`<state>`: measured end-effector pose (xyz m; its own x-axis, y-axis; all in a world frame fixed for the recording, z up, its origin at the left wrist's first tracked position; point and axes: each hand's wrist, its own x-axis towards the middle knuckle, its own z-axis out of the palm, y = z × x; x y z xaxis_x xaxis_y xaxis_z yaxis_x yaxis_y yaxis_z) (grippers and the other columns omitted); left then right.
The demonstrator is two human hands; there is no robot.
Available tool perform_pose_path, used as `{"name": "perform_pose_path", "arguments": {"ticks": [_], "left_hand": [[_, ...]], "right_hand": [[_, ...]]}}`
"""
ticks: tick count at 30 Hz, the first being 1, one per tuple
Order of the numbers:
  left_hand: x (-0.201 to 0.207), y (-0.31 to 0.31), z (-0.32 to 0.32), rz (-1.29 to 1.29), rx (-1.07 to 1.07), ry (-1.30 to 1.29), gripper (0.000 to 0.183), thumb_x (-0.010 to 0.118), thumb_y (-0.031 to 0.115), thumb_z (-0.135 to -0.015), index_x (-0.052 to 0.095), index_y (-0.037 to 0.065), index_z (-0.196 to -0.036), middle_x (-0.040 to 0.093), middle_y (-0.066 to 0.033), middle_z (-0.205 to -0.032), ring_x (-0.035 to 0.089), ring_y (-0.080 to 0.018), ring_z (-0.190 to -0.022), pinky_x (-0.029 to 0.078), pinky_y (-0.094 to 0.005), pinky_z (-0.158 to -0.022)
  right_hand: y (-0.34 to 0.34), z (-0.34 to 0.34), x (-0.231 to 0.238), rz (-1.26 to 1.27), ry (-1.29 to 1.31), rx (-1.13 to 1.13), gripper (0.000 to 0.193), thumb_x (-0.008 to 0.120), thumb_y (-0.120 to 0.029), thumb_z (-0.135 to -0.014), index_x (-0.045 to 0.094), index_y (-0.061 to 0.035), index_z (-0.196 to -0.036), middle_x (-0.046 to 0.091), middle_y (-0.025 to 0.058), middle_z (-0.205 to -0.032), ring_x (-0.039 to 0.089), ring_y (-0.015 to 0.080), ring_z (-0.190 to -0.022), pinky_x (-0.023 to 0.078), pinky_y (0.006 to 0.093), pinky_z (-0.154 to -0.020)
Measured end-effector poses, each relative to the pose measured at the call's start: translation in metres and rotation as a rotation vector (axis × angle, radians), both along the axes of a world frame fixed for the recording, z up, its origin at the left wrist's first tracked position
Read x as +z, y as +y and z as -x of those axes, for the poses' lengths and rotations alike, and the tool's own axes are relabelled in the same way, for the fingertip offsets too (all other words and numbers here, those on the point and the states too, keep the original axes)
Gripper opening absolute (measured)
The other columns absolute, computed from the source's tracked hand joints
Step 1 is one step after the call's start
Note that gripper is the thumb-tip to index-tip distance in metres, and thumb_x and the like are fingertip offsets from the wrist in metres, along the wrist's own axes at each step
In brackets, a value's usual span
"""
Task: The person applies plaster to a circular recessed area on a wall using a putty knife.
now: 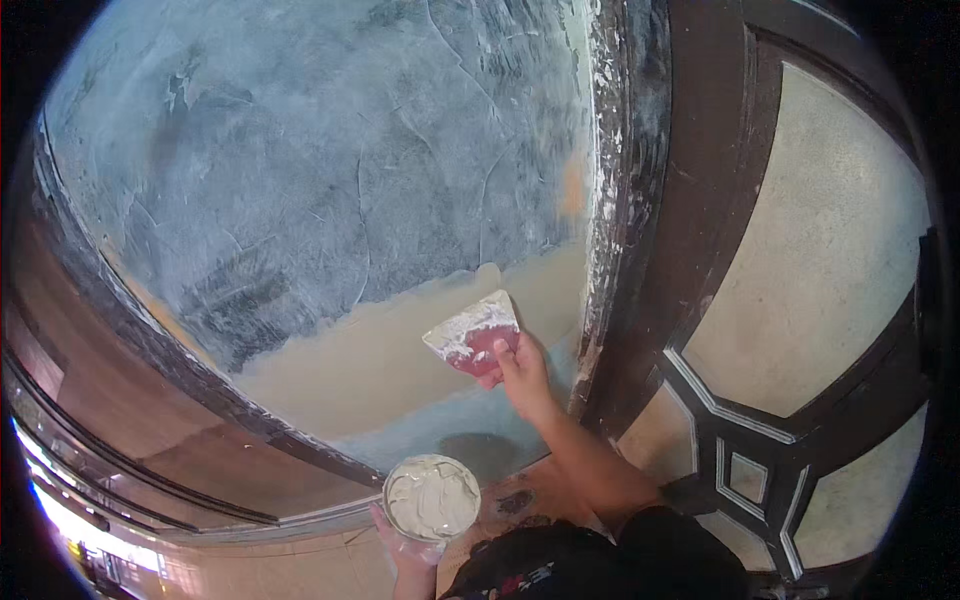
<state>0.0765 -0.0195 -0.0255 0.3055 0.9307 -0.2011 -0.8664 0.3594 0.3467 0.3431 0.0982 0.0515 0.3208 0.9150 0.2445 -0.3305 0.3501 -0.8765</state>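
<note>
My right hand (522,375) grips a red putty spreader (482,342), thumb on its face. White putty coats the spreader's upper part, and its wide edge lies at or very near the wall. Around it runs a beige band of smooth putty (370,355) across the lower wall. Above that band, the wall panel (320,160) is patchy blue-grey with thin ridges. Low in front of me, my left hand (408,550) holds a round tub (432,498) of creamy white putty from its left side and below. Most of the left fingers are hidden by the tub.
A dark frame post (625,180), smeared with white, borders the panel on the right. Beyond it stands dark woodwork with pale panels (810,240). A dark trim strip (160,310) curves along the left. Brownish floor tiles (535,485) show below, with a dark stain.
</note>
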Motion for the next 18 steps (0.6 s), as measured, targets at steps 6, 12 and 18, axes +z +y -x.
{"name": "perform_pose_path", "arguments": {"ticks": [6,12,18], "left_hand": [[-0.003,-0.003,-0.004,-0.067,-0.043,0.061,0.085,0.027,0.071,-0.092,0.030,0.011,-0.151,0.032,-0.0161,-0.154,0.033,-0.0384,-0.139,0.026,-0.0551,-0.114],[-0.044,0.003,0.014,-0.247,0.045,0.487,0.088,0.031,0.073,-0.089,0.030,0.010,-0.151,0.032,-0.0160,-0.154,0.036,-0.0394,-0.138,0.030,-0.0566,-0.112],[-0.027,-0.003,0.000,-0.112,0.021,0.265,0.088,0.034,0.072,-0.089,0.030,0.010,-0.151,0.033,-0.0163,-0.153,0.036,-0.0395,-0.137,0.031,-0.0564,-0.112]], "right_hand": [[0.021,-0.002,0.018,-0.066,-0.090,0.011,0.029,0.050,-0.022,-0.102,0.051,0.0017,-0.118,0.066,0.0113,-0.099,0.064,0.0151,-0.059,0.051,0.0265,-0.052],[0.011,0.007,0.006,-0.037,-0.024,0.045,0.029,0.048,-0.021,-0.102,0.050,0.0007,-0.121,0.065,0.0094,-0.101,0.063,0.0159,-0.059,0.051,0.0264,-0.051],[0.018,0.009,0.016,0.024,-0.089,0.054,0.026,0.048,-0.025,-0.103,0.050,0.0000,-0.111,0.063,0.0066,-0.094,0.064,0.0145,-0.060,0.051,0.0273,-0.054]]}}
